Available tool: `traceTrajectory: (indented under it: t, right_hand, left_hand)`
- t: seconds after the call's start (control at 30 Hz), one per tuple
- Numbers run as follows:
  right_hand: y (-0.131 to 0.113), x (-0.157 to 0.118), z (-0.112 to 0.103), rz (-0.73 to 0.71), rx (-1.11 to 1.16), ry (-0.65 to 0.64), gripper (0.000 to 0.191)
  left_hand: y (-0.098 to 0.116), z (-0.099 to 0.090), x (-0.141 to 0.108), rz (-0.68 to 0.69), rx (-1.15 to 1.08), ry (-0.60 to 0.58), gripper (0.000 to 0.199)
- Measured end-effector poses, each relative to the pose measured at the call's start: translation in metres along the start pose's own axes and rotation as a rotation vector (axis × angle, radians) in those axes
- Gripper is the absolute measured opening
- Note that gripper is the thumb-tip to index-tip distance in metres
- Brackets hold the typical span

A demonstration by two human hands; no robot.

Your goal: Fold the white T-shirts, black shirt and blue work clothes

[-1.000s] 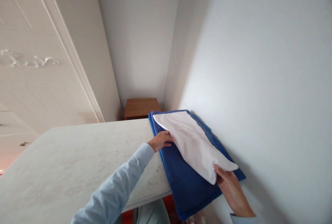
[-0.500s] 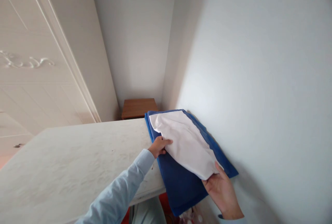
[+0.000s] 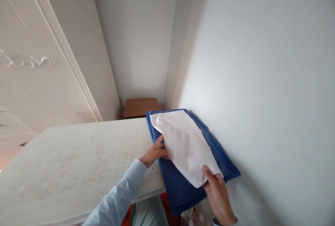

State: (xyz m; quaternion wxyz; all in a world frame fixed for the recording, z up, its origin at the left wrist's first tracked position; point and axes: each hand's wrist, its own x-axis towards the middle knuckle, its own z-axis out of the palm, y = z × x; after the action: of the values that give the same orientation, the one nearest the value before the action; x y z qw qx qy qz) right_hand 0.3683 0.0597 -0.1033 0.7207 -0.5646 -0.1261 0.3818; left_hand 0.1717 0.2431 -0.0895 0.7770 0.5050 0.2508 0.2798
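A white cloth (image 3: 187, 145) lies spread over folded blue fabric (image 3: 180, 187) at the right end of the pale table. Its near right corner is pinched by my right hand (image 3: 217, 191), thumb on top and fingers underneath. My left hand (image 3: 157, 151) is at the cloth's left edge, fingers partly tucked under it and thumb near the edge; a ring shows on one finger. The blue fabric hangs over the table's front edge and reaches toward the wall on the right.
The pale, stained tabletop (image 3: 86, 159) stretches left. A white cabinet (image 3: 52, 104) stands behind it, and a brown wooden piece (image 3: 141, 106) sits in the corner. The grey-white wall (image 3: 256, 79) rises at the right. Red and patterned items show below.
My right hand has shifted left with the white cloth's corner, its thumb now further over the cloth. My left hand has moved slightly left and down, its fingers changing position at the edge.
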Motion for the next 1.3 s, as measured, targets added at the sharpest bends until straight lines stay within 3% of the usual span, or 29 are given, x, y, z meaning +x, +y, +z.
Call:
traceTrajectory:
  t: [0.07,0.2,0.4,0.5,0.6,0.7,0.83,0.97,1.07,1.17,1.3]
  right_hand:
    - [-0.004,-0.005,0.008,0.074,0.045,0.043,0.052]
    - [-0.013,-0.012,0.017,0.212,0.167,0.078,0.053]
    - [-0.004,-0.024,0.006,0.479,0.301,-0.013,0.05]
    - [0.007,-0.028,-0.003,0.549,0.302,-0.131,0.044]
    - [0.012,-0.023,-0.01,0.475,0.33,-0.164,0.043]
    - [0.007,-0.008,-0.021,0.35,0.324,-0.091,0.038]
    - [-0.009,0.018,-0.032,0.243,0.301,0.011,0.042]
    - [-0.023,0.031,-0.03,0.141,0.226,0.111,0.041]
    - [-0.022,0.028,-0.032,0.006,0.171,0.137,0.04]
    - [-0.01,0.024,-0.048,0.033,0.195,0.142,0.036]
    - [0.001,0.025,-0.075,0.071,0.204,0.175,0.036]
  left_hand:
    - [-0.002,-0.002,0.0,-0.008,0.093,0.035,0.111]
    - [0.004,0.001,0.002,-0.107,0.343,0.203,0.094]
    - [0.005,0.014,-0.021,-0.289,0.073,0.271,0.047]
    - [-0.007,0.019,-0.04,-0.338,0.126,0.256,0.046]
    - [-0.022,0.026,-0.055,-0.346,0.222,0.169,0.055]
    - [-0.034,0.036,-0.064,-0.321,0.248,0.149,0.062]
    - [-0.048,0.055,-0.073,-0.202,0.125,0.246,0.069]
    - [-0.058,0.073,-0.082,-0.29,-0.091,0.163,0.08]
    - [-0.066,0.078,-0.087,-0.316,-0.14,0.194,0.077]
    - [-0.074,0.077,-0.089,-0.316,-0.077,0.237,0.072]
    - [-0.083,0.074,-0.093,-0.379,-0.012,0.125,0.071]
